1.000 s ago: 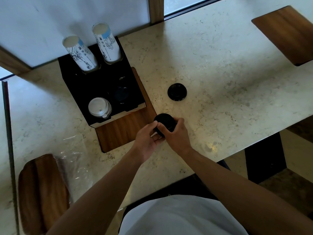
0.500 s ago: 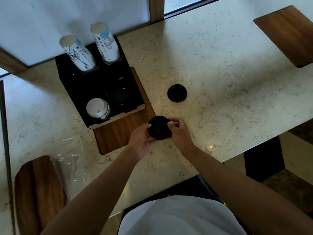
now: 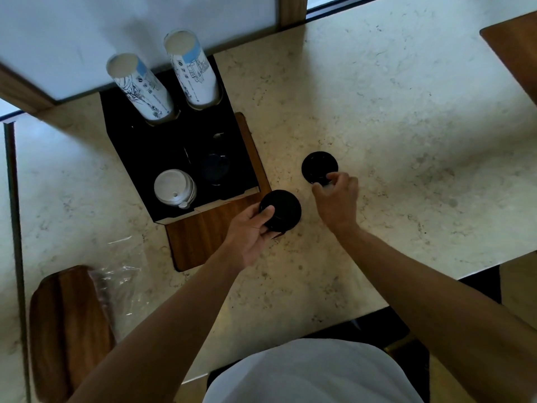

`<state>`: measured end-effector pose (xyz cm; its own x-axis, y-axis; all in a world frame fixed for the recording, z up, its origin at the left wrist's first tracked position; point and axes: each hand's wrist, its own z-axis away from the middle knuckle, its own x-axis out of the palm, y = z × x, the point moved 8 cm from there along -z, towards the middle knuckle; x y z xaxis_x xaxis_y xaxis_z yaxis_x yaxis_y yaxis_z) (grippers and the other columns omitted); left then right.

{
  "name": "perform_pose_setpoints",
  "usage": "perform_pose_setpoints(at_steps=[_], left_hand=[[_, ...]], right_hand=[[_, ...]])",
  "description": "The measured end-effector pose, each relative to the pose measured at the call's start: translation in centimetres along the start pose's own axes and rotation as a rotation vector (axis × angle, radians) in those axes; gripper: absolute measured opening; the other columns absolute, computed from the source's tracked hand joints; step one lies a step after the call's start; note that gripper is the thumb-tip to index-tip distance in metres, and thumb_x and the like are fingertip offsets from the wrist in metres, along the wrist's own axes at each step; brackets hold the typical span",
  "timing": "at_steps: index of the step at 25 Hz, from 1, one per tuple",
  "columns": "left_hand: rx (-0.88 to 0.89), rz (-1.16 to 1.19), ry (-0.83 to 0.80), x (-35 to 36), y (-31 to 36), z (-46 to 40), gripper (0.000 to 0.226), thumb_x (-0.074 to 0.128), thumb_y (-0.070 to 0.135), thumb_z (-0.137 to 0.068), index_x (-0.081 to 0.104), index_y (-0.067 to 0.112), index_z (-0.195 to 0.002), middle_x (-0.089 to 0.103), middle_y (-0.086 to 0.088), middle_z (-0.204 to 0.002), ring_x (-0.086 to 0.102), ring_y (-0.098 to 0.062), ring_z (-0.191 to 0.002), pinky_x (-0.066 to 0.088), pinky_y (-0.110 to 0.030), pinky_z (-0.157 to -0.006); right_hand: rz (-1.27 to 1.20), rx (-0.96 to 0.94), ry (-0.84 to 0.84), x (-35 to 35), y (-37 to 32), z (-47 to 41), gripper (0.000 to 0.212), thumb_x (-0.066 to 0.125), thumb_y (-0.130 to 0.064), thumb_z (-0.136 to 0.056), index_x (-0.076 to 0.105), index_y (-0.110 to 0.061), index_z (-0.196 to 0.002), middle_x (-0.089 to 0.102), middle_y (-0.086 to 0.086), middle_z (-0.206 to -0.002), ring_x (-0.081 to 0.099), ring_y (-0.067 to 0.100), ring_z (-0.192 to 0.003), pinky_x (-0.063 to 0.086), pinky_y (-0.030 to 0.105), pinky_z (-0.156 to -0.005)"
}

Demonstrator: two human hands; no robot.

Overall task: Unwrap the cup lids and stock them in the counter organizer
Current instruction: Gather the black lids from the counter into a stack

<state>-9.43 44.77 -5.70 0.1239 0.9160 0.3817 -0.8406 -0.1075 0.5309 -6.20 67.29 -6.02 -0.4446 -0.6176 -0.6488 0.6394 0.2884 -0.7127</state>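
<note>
Fingers (image 3: 334,180) of the right hand (image 3: 337,199) curl onto the near edge of the loose black lid (image 3: 318,167) on the counter (image 3: 406,126). The left hand (image 3: 250,234) grips the black lid stack (image 3: 283,209), just right of the organizer (image 3: 139,146), its dark lid slot (image 3: 215,170) unobstructed beside the white lids (image 3: 173,187).

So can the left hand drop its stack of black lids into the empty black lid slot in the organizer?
Probably yes: the left hand holds the black lid stack just beside the organizer, and nothing covers that slot.
</note>
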Motion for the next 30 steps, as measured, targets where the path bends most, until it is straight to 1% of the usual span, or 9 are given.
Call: perform_pose_setpoints(at_steps=[3,7,10,13,16,20,22,25,30], left_hand=[[-0.016,0.030,0.005,-0.1,-0.1,-0.5,0.048,0.060,0.013,-0.100,0.048,0.000,-0.145,0.060,-0.021,-0.140,0.057,-0.035,-0.131,0.041,-0.055,-0.115],[-0.042,0.060,0.024,-0.6,-0.4,-1.3,0.046,0.059,0.017,-0.101,0.051,0.003,-0.144,0.061,-0.018,-0.141,0.058,-0.032,-0.130,0.047,-0.048,-0.110],[-0.035,0.045,0.047,-0.8,-0.2,-1.6,0.042,0.059,0.022,-0.101,0.056,0.007,-0.139,0.065,-0.015,-0.137,0.063,-0.027,-0.124,0.057,-0.038,-0.095],[-0.024,0.039,0.072,-1.2,-0.1,-1.7,0.035,0.061,0.026,-0.101,0.062,0.009,-0.131,0.071,-0.012,-0.127,0.071,-0.024,-0.113,0.062,-0.035,-0.082],[-0.018,0.028,0.098,-1.6,-0.1,-1.5,0.038,0.063,0.027,-0.100,0.062,0.007,-0.132,0.070,-0.015,-0.128,0.070,-0.027,-0.114,0.063,-0.037,-0.082],[-0.021,-0.011,0.140,-2.1,-0.5,-0.8,0.040,0.064,0.031,-0.099,0.064,0.008,-0.131,0.071,-0.014,-0.126,0.069,-0.026,-0.114,0.060,-0.037,-0.088],[-0.023,0.000,0.143,-2.5,-0.8,-0.3,0.040,0.063,0.031,-0.099,0.065,0.007,-0.130,0.072,-0.014,-0.125,0.069,-0.026,-0.113,0.060,-0.036,-0.088],[-0.031,0.020,0.117,-2.9,-1.2,0.6,0.039,0.060,0.031,-0.101,0.065,0.004,-0.129,0.073,-0.015,-0.122,0.072,-0.027,-0.111,0.060,-0.040,-0.092],[-0.040,0.019,0.061,-3.6,-2.1,2.3,0.039,0.055,0.032,-0.103,0.066,0.004,-0.129,0.072,-0.016,-0.124,0.072,-0.027,-0.109,0.061,-0.040,-0.085]], right_hand=[[0.291,-0.090,0.032,0.0,-1.1,-3.3,0.062,0.068,-0.057,-0.078,0.054,-0.018,-0.124,0.039,0.012,-0.131,0.039,0.032,-0.121,0.038,0.038,-0.100],[0.420,-0.117,0.000,0.9,-1.4,-5.2,0.077,0.068,-0.073,-0.069,0.054,-0.019,-0.123,0.039,0.012,-0.132,0.040,0.035,-0.123,0.039,0.047,-0.103],[0.433,-0.076,0.004,1.3,-1.1,-5.6,0.077,0.071,-0.070,-0.070,0.051,-0.019,-0.123,0.041,0.014,-0.133,0.042,0.036,-0.122,0.038,0.047,-0.103],[0.414,-0.054,0.023,1.1,-1.4,-5.6,0.071,0.072,-0.060,-0.076,0.049,-0.015,-0.126,0.044,0.016,-0.132,0.045,0.038,-0.121,0.039,0.047,-0.102],[0.312,-0.159,0.024,0.6,-2.4,-4.4,0.072,0.072,-0.053,-0.076,0.045,-0.015,-0.131,0.046,0.011,-0.132,0.046,0.033,-0.121,0.040,0.045,-0.101],[0.007,-0.319,-0.201,1.1,-3.3,-0.1,0.083,0.076,-0.041,-0.072,0.033,-0.028,-0.142,0.043,-0.001,-0.140,0.039,0.017,-0.124,0.042,0.031,-0.098],[-0.059,-0.358,-0.353,1.8,-3.3,2.3,0.090,0.076,-0.038,-0.071,0.028,-0.036,-0.147,0.043,-0.006,-0.142,0.041,0.013,-0.127,0.045,0.033,-0.102],[-0.078,-0.432,-0.522,2.4,-3.5,5.6,0.097,0.077,-0.037,-0.072,0.021,-0.040,-0.151,0.046,-0.008,-0.142,0.047,0.015,-0.130,0.048,0.043,-0.107],[0.015,-0.536,-0.698,3.2,-4.2,10.1,0.110,0.078,-0.038,-0.069,0.010,-0.038,-0.157,0.045,-0.022,-0.141,0.045,0.008,-0.133,0.046,0.040,-0.110]])
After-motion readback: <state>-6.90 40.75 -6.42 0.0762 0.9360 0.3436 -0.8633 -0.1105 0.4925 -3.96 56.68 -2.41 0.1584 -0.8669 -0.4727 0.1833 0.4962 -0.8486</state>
